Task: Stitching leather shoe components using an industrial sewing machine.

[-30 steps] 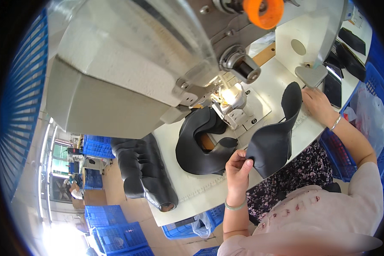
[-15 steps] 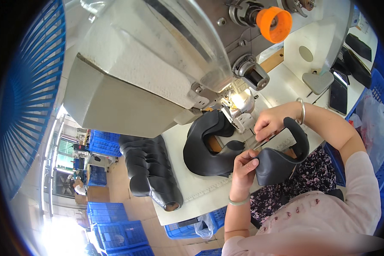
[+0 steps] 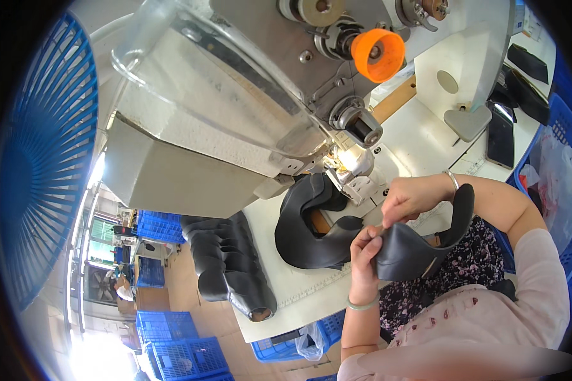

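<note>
My left hand grips the near-left edge of a black leather shoe upper, thumb on top. The upper is held above the table's front edge, over my lap, with its curved strap-like part rising on the right. My right hand is closed in a pinch at the upper's edge, right beside my left fingertips; what it pinches is too small to make out. A second black shoe upper lies on the sewing machine's bed below the needle area, its opening facing right.
The sewing machine stands ahead, its lamp lit. A row of nested black uppers lies at the table's left edge. A phone and a grey pad lie at the right. A blue fan and blue crates stand left.
My right hand has come from over the table to the upper's edge, meeting my left fingertips. The upper has turned and tilted a little in my left hand. The view has shifted slightly.
</note>
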`<state>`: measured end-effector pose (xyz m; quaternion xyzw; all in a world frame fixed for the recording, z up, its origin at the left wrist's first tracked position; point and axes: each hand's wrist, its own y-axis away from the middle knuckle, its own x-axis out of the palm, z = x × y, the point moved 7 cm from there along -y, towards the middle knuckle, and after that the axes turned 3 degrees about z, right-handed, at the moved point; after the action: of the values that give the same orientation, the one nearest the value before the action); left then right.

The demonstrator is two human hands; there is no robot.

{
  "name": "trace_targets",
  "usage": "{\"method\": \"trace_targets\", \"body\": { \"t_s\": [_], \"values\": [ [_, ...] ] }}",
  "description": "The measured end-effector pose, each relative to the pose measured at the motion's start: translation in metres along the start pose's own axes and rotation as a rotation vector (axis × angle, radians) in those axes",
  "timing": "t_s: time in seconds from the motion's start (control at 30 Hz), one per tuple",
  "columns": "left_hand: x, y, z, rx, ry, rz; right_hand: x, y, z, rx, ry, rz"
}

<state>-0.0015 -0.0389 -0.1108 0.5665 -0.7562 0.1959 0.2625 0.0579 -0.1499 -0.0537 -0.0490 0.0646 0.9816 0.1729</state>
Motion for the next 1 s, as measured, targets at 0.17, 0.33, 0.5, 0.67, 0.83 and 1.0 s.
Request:
{"method": "trace_targets", "body": {
  "t_s": [0.17,0.33,0.5,0.67,0.83,1.0],
  "values": [
    [-0.011,0.028,-0.006,0.105,0.173,-0.202,-0.069,0.065,-0.035,0.089,0.504,-0.781],
    [-0.039,0.058,0.0,0.257,0.148,-0.414,-0.047,0.127,-0.03,0.155,1.324,-1.312],
    [-0.051,0.07,0.029,0.33,0.394,-0.183,0.007,0.088,-0.032,-0.324,0.069,-0.725],
    [-0.035,0.066,0.017,0.218,-0.121,-0.577,0.034,0.061,-0.035,-0.186,-0.441,-0.629],
    [0.002,0.056,-0.046,0.478,-0.301,-0.19,0.034,0.058,-0.041,-0.167,-0.615,-0.566],
    [0.001,0.052,-0.045,0.393,-0.57,-0.349,0.044,0.051,-0.042,-0.194,-0.696,-0.537]
  ]
}}
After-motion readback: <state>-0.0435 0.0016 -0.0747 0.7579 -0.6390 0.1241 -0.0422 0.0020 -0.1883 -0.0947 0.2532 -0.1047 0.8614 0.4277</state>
